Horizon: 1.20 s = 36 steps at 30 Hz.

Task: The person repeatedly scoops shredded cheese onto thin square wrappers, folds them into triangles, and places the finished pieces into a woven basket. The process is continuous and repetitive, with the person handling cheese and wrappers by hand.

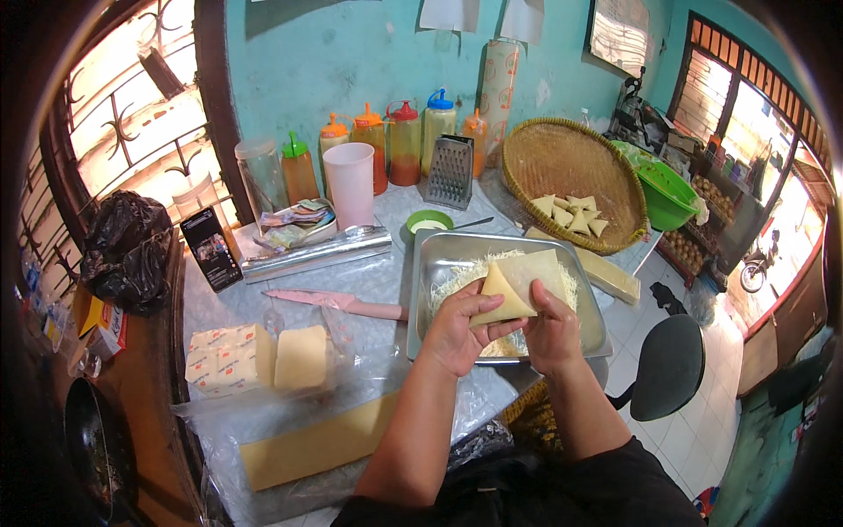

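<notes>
The person's left hand (458, 330) and right hand (553, 328) pinching opposite sides of a partly folded pastry sheet (537, 270), held between them, above a metal tray (425, 270) of pale shreds (457, 282)

The table (373, 275) is carrying a steel tray (594, 307); a knife (356, 305) is lying beside it. Foil (318, 254) is lying behind the knife, and two blocks (230, 358) and a long strip (307, 443) in front. Bottles (405, 145), a cup (351, 184), a jar (262, 176) and a grater (450, 171) are standing farther back, while a basket (544, 149) is resting at the far right.
</notes>
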{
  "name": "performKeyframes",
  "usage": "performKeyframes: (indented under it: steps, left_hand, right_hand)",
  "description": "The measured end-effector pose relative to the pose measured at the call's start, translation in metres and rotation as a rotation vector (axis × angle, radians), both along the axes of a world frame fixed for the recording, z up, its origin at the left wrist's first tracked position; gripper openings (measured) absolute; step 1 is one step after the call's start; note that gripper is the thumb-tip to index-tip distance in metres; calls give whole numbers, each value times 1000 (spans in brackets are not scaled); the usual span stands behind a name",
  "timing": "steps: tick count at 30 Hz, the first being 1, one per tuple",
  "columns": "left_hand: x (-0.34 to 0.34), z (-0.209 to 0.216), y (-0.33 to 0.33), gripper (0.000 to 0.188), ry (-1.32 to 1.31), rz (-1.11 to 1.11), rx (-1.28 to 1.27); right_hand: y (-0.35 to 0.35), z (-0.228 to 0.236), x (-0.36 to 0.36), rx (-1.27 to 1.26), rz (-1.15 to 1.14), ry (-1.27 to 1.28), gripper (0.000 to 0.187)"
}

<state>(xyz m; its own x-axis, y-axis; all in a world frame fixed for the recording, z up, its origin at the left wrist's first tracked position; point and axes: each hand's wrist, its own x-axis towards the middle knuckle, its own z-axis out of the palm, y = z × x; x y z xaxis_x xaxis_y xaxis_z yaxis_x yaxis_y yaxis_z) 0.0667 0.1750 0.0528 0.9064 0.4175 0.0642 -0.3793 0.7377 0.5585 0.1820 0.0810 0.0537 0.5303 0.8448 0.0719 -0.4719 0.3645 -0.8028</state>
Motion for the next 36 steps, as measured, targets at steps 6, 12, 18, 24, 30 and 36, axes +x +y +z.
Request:
performKeyframes:
  steps: [6,12,18,24,30,36]
  left_hand:
    - [4,2,-6,41,72,70,123]
    - [5,5,-15,42,23,67,171]
    - [7,2,-18,38,67,102,207]
    - [7,-3,-15,38,69,20,140]
    - [4,-1,-18,40,89,64,-22]
    - [-3,5,-18,41,121,41,-26]
  right_hand:
    - [-7,8,-8,50,-101,-155,41]
    - [-14,11,-9,114,-288,-866,44]
    - [-21,1,-8,-57,-717,-1688,46]
    - [-27,-1,-8,-101,-723,-1938,53]
    - [-33,8,-8,-206,-697,-2128,58]
    - [-37,20,-4,-217,-551,-2173,65]
